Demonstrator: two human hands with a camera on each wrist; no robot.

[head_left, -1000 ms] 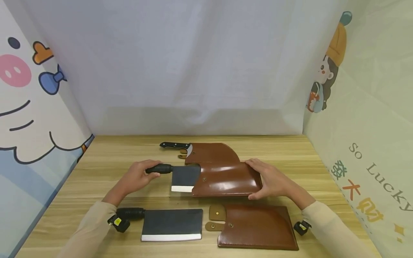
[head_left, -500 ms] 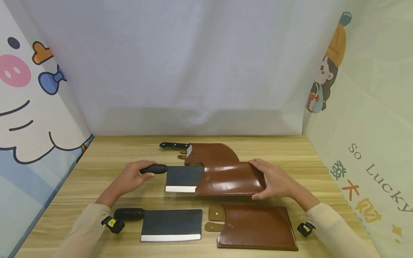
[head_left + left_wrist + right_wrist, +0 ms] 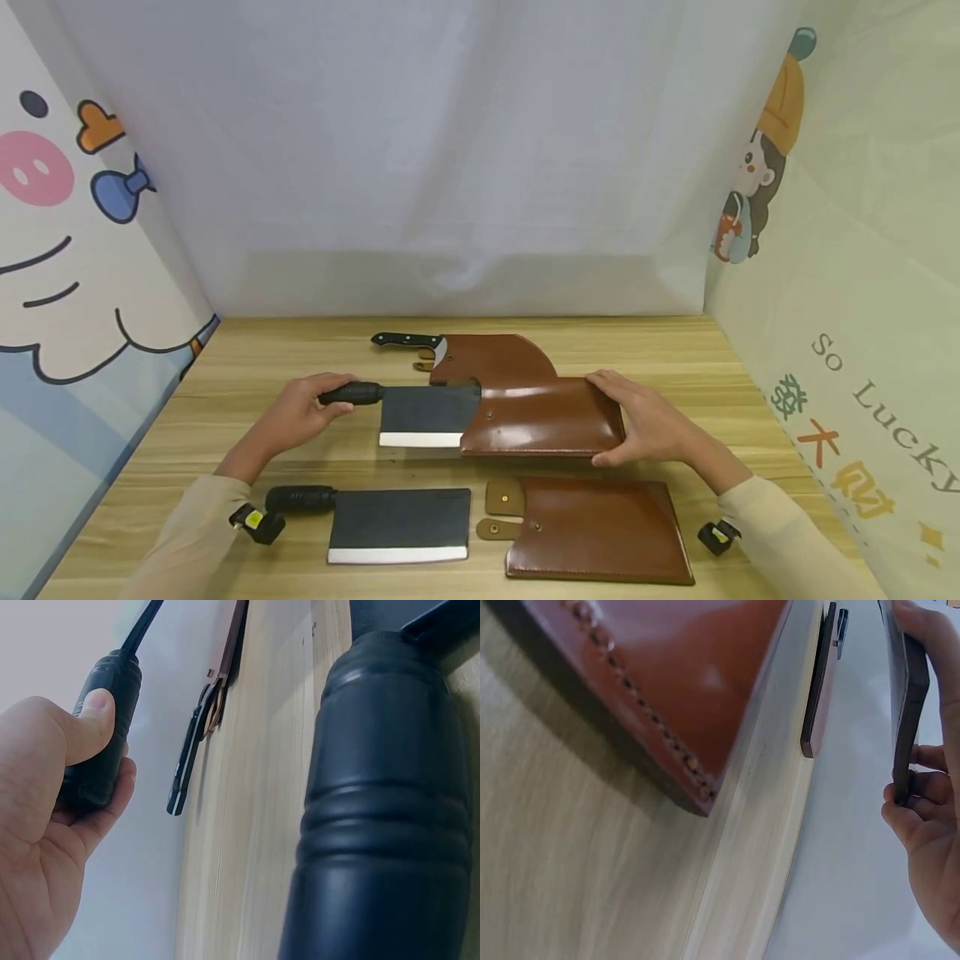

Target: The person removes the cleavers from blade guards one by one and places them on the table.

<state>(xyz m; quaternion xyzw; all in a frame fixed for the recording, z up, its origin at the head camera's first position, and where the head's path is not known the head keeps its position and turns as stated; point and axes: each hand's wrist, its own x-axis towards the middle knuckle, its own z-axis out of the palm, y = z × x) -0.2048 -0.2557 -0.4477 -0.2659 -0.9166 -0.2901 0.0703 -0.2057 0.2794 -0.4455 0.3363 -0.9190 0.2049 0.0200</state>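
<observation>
My left hand (image 3: pixel 298 410) grips the black ridged handle (image 3: pixel 101 761) of a cleaver (image 3: pixel 423 411). Its dark blade with a pale edge is partly inside a glossy brown leather sheath (image 3: pixel 551 417); the rest of the blade is hidden there. At the sheath's right end, my right hand (image 3: pixel 648 417) holds it, fingers behind the top edge and thumb at the lower edge. In the right wrist view that hand (image 3: pixel 934 787) pinches the sheath's edge (image 3: pixel 909 712). Both things are held level above the table.
Nearer me, a second cleaver (image 3: pixel 401 523) lies beside a second brown sheath (image 3: pixel 600 529) with two snap straps. Behind the hands, a black-handled knife (image 3: pixel 408 338) sits in a rounded brown sheath (image 3: pixel 495 354). Printed curtains stand around the wooden table (image 3: pixel 225 358).
My left hand has drawn the cleaver leftward while my right hand moved the sheath slightly right. More of the blade shows outside the sheath now.
</observation>
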